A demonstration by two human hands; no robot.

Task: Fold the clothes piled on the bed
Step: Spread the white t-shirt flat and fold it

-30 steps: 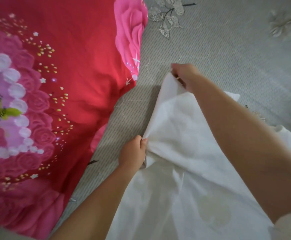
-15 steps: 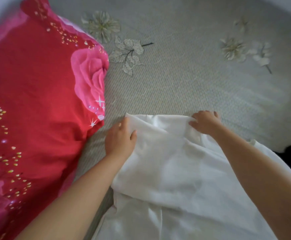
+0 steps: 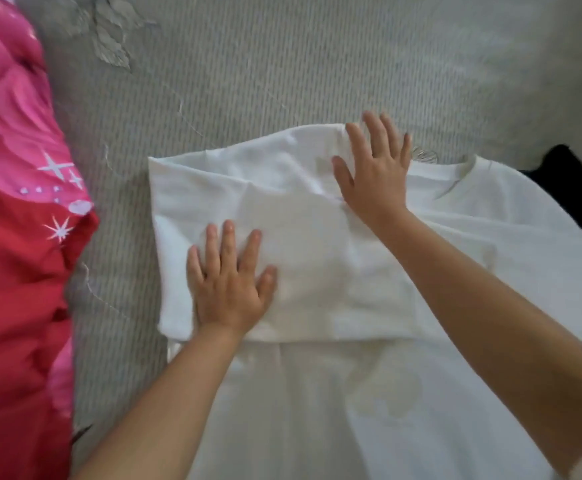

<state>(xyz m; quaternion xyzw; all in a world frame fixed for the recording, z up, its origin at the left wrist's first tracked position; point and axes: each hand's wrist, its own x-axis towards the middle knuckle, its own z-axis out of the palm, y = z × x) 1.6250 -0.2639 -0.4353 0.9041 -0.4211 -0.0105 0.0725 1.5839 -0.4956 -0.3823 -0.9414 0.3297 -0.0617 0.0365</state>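
Note:
A white T-shirt lies flat on the grey bed cover, its neck opening toward the right. One side of the shirt is folded over the middle, forming a broad white panel. My left hand presses flat on the near left part of that panel, fingers spread. My right hand lies flat on the panel's far edge, fingers straight and spread. Neither hand grips the cloth.
A red and pink flowered quilt fills the left side of the bed. A black garment shows at the right edge, beside the shirt's shoulder. Grey embroidered cover stretches beyond the shirt.
Both hands have let go of the cloth edge they were pinching and now lie flat on the folded panel. The fold has been laid down on the shirt.

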